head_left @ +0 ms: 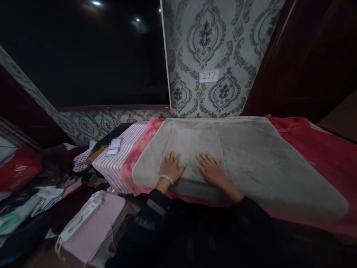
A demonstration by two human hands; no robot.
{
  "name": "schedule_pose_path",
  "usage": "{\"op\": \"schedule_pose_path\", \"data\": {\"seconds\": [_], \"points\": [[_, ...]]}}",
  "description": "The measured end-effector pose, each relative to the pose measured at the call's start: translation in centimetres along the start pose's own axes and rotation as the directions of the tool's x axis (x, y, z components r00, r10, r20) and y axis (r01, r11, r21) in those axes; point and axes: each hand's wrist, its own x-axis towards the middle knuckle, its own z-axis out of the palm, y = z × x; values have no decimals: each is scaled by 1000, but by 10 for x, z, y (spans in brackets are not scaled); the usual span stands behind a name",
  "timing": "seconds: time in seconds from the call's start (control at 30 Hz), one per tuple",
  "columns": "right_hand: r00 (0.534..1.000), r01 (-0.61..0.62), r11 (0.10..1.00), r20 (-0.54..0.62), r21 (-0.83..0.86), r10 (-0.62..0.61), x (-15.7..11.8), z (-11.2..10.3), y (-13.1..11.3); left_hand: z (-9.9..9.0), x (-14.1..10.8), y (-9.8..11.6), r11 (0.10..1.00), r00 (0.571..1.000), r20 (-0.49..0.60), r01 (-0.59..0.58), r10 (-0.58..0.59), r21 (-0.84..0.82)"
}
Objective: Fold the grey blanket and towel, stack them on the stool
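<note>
A grey plush mat with rounded corners lies spread over a red cloth. My left hand rests palm down on its left part, fingers apart, with a silver-coloured bangle at the wrist. To the right of it, my right hand also lies flat on the mat, fingers stretched forward. Between and around the hands shows a rectangular outline, perhaps a fold or a layer of the same grey fabric; I cannot tell which. Neither hand grips anything.
A striped cloth covers the surface at left. Below it, a white power strip with cables sits on a pink surface. Piled clothes and a red bag are farther left. A large television hangs on the patterned wall.
</note>
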Motion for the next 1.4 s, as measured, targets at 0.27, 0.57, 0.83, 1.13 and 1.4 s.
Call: {"op": "schedule_pose_path", "data": {"seconds": [0.27,0.57,0.83,1.13,1.4], "points": [[977,126,932,123,338,-177,42,-24,72,-42,22,-36,1000,990,138,-18,19,-4],[999,-11,999,-37,44,13,118,-15,38,-20,119,28,991,987,107,-115,121,-64],[999,15,1000,-40,20,-14,102,7,43,8,121,2,998,994,98,56,-53,-28],[996,-19,1000,84,11,18,111,-5,41,-23,134,-24,984,960,216,175,-180,44],[995,-93,995,-41,-29,92,149,-35,52,-32,186,18,997,983,167,-76,79,-19]]}}
